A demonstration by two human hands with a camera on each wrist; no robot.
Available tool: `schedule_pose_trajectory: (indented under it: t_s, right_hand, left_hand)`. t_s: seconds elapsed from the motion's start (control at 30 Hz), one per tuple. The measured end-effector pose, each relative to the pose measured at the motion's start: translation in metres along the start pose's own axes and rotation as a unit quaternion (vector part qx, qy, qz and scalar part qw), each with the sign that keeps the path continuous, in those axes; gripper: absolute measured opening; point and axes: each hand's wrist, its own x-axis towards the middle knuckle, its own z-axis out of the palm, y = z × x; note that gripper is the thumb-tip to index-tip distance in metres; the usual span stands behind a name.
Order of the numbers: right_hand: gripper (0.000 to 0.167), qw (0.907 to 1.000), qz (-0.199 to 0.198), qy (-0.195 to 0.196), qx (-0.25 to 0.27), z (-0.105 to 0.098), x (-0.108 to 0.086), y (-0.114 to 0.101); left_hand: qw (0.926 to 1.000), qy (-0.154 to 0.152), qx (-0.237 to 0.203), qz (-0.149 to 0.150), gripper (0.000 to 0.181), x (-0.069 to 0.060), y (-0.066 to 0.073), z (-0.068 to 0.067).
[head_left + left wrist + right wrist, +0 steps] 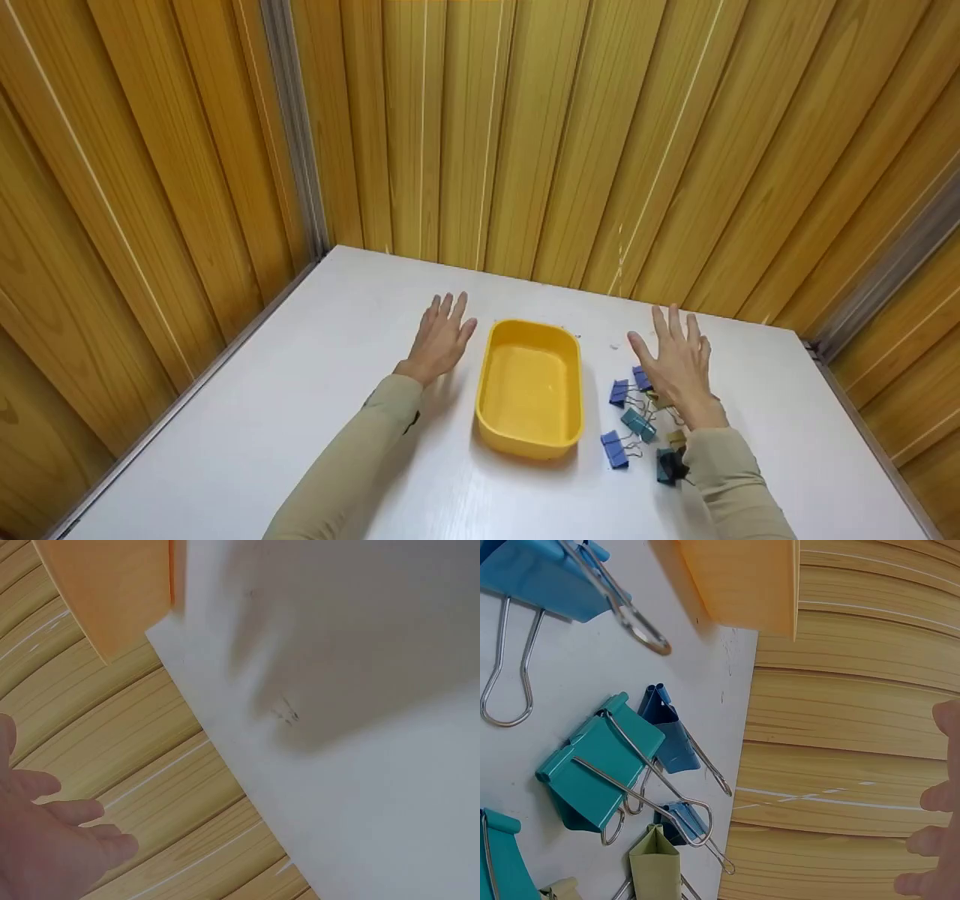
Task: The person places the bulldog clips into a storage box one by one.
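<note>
A yellow rectangular plastic bin (529, 444) stands on the white table between the two hands, with nothing inside it. My left hand (439, 339) hovers to its left, fingers extended and holding nothing. On the bin's other side, my right hand (679, 371) is held above a loose group of binder clips, fingers spread. Among them are a blue binder clip (614, 449), a teal binder clip (638, 424) and a yellowish binder clip (655, 864). The right hand and sleeve cover part of the group in the head view. Neither palm touches anything.
The white tabletop (300, 390) meets a wood-patterned wall (510, 150) at the back. Similar panels rise at left and right, with grey metal posts (296, 127) in the corners. A dark teal clip (666, 466) lies beside the right sleeve.
</note>
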Motion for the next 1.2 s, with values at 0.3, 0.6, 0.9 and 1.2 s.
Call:
schedule_pose_trajectory:
  t_s: [0.3, 0.6, 0.9, 1.2]
  right_hand:
    - [0.08, 0.9997, 0.015, -0.017, 0.008, -0.005, -0.006, 0.003]
    - [0.078, 0.9997, 0.014, -0.018, 0.012, -0.011, -0.008, 0.006]
    - [0.076, 0.9997, 0.012, -0.009, 0.021, -0.021, -0.001, 0.009]
    - [0.076, 0.9951, 0.027, -0.053, 0.078, -0.02, -0.007, 0.017]
  left_hand:
    - [0.9907, -0.023, -0.12, -0.059, 0.05, -0.003, 0.007, 0.014]
    - [0.9615, -0.108, -0.21, -0.141, 0.032, -0.009, 0.016, 0.024]
    - [0.8754, -0.199, -0.354, -0.262, 0.024, -0.001, 0.012, 0.02]
    - [0.8292, -0.198, -0.43, -0.297, 0.014, -0.002, 0.007, 0.032]
